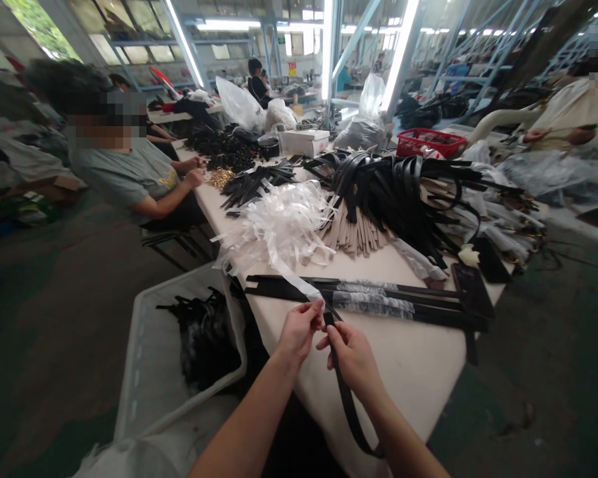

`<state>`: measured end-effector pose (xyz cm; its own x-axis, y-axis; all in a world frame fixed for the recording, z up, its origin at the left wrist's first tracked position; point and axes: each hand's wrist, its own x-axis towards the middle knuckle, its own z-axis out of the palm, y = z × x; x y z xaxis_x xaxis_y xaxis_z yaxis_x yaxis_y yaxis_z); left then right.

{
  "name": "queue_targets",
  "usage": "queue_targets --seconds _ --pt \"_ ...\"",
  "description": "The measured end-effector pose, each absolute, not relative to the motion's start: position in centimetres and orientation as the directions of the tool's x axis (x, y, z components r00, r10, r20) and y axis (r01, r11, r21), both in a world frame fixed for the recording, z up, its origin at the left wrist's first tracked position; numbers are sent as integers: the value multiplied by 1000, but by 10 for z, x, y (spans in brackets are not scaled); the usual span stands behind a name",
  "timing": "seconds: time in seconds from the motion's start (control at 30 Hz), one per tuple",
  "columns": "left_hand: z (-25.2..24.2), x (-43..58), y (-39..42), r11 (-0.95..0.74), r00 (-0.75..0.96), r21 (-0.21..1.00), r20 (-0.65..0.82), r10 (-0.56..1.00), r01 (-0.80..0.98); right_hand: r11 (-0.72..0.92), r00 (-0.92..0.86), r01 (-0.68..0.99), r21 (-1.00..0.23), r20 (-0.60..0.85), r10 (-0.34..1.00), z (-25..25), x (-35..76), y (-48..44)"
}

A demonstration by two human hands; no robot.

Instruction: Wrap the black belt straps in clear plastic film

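Observation:
Pinched in my left hand (299,332) is the end of a white plastic strip (290,272), which stretches back toward a tangled white heap. My right hand (351,352) grips a black strap (346,398) near its upper end, and the strap hangs down in a curve past the table's near edge. Both hands are close together over the table, fingertips almost meeting. Just beyond them lie several flat black straps (274,289) side by side, partly wrapped in clear plastic film (373,303).
A pile of white strips (284,222) and a large bundle of black straps (373,186) cover the table's middle. At lower left stands a white bin (134,372) holding black pieces. A red basket (428,141) sits farther back. One person (129,166) works at the left side.

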<state>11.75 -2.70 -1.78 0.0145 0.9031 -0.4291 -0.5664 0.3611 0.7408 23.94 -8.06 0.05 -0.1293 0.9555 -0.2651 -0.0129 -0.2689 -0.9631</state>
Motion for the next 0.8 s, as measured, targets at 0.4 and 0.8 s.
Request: queue_targets --seconds 0.4,0.8 --pt "-10 111 -42 334 15 771 -388 921 -542 -209 -43 141 -968 -217 975 8 240 -91" --pt "-10 109 -49 348 47 791 -377 925 -502 -194 -51 141 -971 -203 978 14 243 -99"
